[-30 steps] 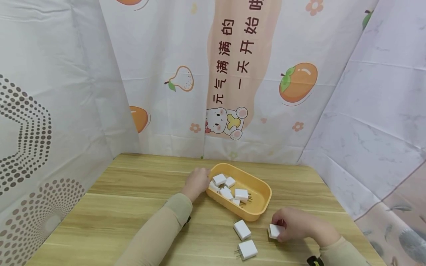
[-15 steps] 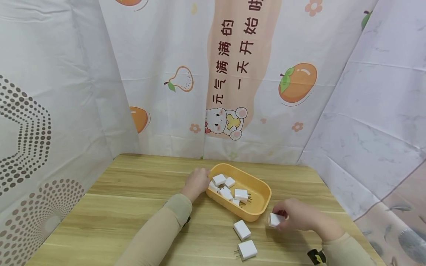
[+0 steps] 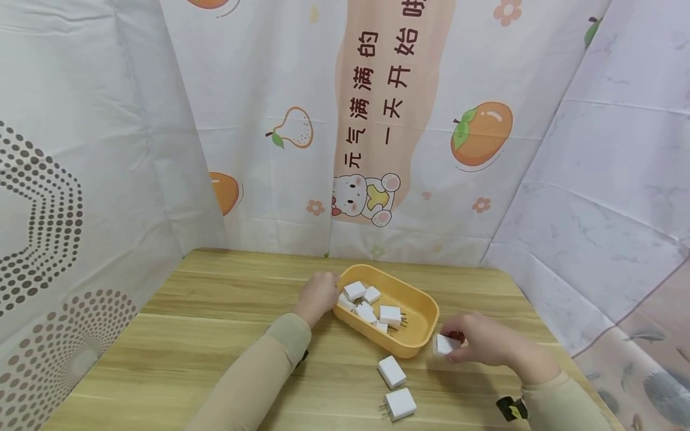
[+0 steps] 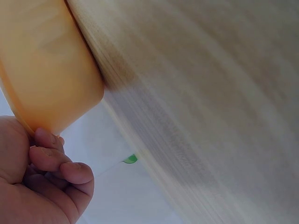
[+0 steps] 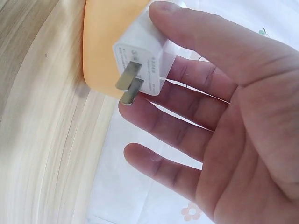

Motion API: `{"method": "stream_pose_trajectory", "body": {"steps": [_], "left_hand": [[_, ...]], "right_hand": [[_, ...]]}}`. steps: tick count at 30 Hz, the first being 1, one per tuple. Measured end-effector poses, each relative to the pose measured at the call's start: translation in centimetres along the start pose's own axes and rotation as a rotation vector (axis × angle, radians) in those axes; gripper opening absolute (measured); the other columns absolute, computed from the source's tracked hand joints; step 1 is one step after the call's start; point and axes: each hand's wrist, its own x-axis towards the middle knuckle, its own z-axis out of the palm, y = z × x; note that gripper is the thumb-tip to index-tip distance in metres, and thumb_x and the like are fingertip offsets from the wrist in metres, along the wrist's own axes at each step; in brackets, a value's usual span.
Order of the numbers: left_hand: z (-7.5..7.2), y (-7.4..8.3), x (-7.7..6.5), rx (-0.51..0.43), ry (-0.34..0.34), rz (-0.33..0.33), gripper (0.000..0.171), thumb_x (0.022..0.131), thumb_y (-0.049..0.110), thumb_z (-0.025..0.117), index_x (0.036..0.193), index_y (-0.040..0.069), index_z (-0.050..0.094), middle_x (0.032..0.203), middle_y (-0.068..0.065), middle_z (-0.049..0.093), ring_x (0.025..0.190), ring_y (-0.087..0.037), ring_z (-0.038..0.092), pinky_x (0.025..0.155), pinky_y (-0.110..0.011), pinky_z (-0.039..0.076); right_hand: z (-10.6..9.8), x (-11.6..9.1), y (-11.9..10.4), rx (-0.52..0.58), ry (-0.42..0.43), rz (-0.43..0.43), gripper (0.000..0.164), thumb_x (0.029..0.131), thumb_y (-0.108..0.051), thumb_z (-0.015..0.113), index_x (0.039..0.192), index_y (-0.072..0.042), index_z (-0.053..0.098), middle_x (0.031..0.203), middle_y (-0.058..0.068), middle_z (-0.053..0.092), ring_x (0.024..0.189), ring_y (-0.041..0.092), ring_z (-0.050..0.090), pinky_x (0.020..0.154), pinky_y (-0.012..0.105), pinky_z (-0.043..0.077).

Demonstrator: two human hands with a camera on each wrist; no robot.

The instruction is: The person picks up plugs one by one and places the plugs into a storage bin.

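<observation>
A yellow plastic basket [image 3: 403, 290] stands on the table, with several white charger plugs [image 3: 390, 315] heaped mostly in its left part. My left hand [image 3: 319, 294] holds the basket's left end; in the left wrist view its curled fingers [image 4: 48, 158] grip the rim. To the right of the basket, my right hand [image 3: 485, 342] pinches a white charger plug [image 3: 444, 345] between thumb and fingers, above the table. That plug's two metal prongs [image 5: 129, 77] point away from the palm in the right wrist view. Two more charger plugs [image 3: 392, 372] [image 3: 400, 404] lie on the table in front of the basket.
The wooden table [image 3: 215, 335] extends to both sides of the basket. A printed curtain [image 3: 269, 197] hangs behind the table's back edge, and more cloth hangs at the left and right sides.
My right hand has lifted its charger plug off the table and moved it slightly up and toward the basket. My left hand and the basket stay in place.
</observation>
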Motion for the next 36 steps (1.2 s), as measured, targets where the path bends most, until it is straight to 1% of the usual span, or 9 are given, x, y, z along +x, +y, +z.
{"method": "stream_pose_trajectory", "body": {"steps": [5,9,15,22,27,36], "left_hand": [[0.1,0.0,0.0,-0.006,-0.003,-0.001,0.029,0.101,0.007,0.06,0.073,0.012,0.057,0.066,-0.003,0.051,0.06,-0.016,0.049,0.053,-0.029,0.044],[0.2,-0.1,0.1,-0.005,0.0,-0.004,0.029,0.101,0.005,0.059,0.073,0.012,0.057,0.066,-0.003,0.051,0.061,-0.016,0.049,0.053,-0.029,0.044],[0.0,-0.1,0.0,-0.009,0.005,-0.002,0.03,0.102,0.007,0.06,0.072,0.012,0.056,0.065,-0.003,0.051,0.061,-0.017,0.049,0.055,-0.03,0.045],[0.0,0.0,0.0,0.003,0.004,-0.003,0.027,0.101,0.008,0.06,0.075,0.012,0.059,0.069,-0.001,0.054,0.064,-0.017,0.051,0.058,-0.031,0.047],[0.0,0.0,0.0,-0.012,-0.005,-0.016,0.025,0.1,0.005,0.06,0.077,0.012,0.061,0.069,-0.002,0.054,0.065,-0.017,0.053,0.057,-0.03,0.047],[0.0,0.0,0.0,0.002,0.001,-0.003,0.028,0.1,0.004,0.059,0.073,0.013,0.058,0.067,-0.001,0.053,0.063,-0.016,0.051,0.056,-0.029,0.046]], "right_hand": [[-0.2,0.3,-0.2,0.029,-0.003,-0.015,0.02,0.079,-0.021,0.085,0.086,-0.024,0.066,0.077,-0.012,0.059,0.073,0.008,0.055,0.064,0.025,0.045],[-0.4,0.8,-0.3,0.045,-0.002,-0.022,0.019,0.08,-0.02,0.085,0.09,-0.022,0.069,0.079,-0.013,0.06,0.075,0.007,0.057,0.066,0.026,0.048],[-0.7,1.6,-0.7,0.041,0.027,-0.029,0.019,0.081,-0.02,0.086,0.092,-0.017,0.07,0.081,-0.012,0.061,0.075,0.007,0.057,0.066,0.026,0.048],[-1.2,2.8,-1.1,0.012,0.063,-0.04,0.019,0.08,-0.019,0.086,0.09,-0.018,0.069,0.078,-0.01,0.058,0.074,0.01,0.055,0.065,0.026,0.046],[-1.5,3.8,-1.4,0.002,0.068,-0.023,0.019,0.081,-0.02,0.085,0.092,-0.016,0.07,0.08,-0.009,0.059,0.075,0.011,0.055,0.066,0.027,0.046],[-1.9,5.3,-2.5,-0.002,0.05,0.001,0.019,0.083,-0.021,0.085,0.094,-0.014,0.071,0.081,-0.009,0.06,0.077,0.015,0.057,0.068,0.03,0.047]]}}
